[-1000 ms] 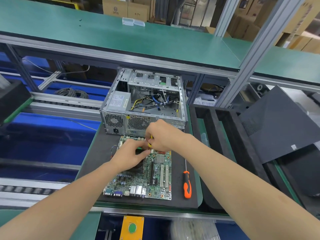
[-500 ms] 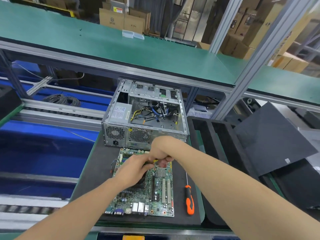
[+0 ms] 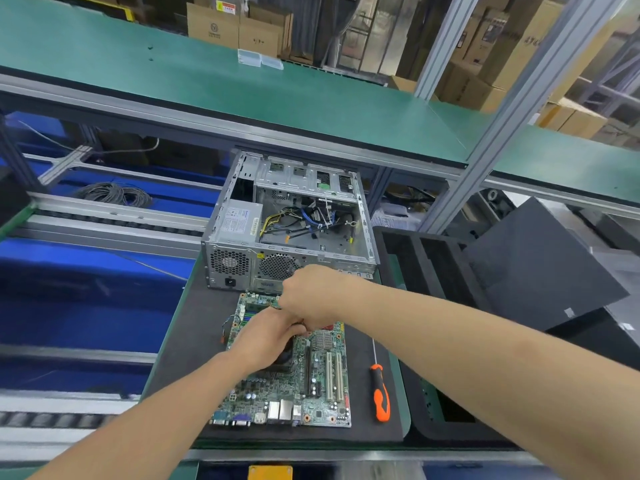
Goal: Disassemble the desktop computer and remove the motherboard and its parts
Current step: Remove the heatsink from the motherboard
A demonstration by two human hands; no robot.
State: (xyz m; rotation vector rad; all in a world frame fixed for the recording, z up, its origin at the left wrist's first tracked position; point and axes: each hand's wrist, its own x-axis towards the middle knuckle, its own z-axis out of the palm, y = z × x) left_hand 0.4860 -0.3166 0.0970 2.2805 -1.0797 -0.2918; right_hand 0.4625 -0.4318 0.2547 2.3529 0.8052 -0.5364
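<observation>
Before me: green motherboard (image 3: 311, 386) with 2 white slots (image 3: 334, 375), lying flat; behind it, the open grey computer case (image 3: 242, 261), cables (image 3: 304, 220) inside.

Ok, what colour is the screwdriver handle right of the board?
The screwdriver handle is orange with black; head view.

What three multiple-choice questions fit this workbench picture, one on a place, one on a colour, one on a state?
1. Where does the motherboard lie?
A) on the black mat before the case
B) inside the case
C) on the green shelf

2. What colour is the handle of the screwdriver lying on the mat?
A) blue
B) white
C) orange and black

3. What state is the case in?
A) closed
B) open, cables showing
C) boxed up

1 A: it lies flat on the mat.
2 C: orange grip, black patches.
3 B: loose cables show inside.
</observation>
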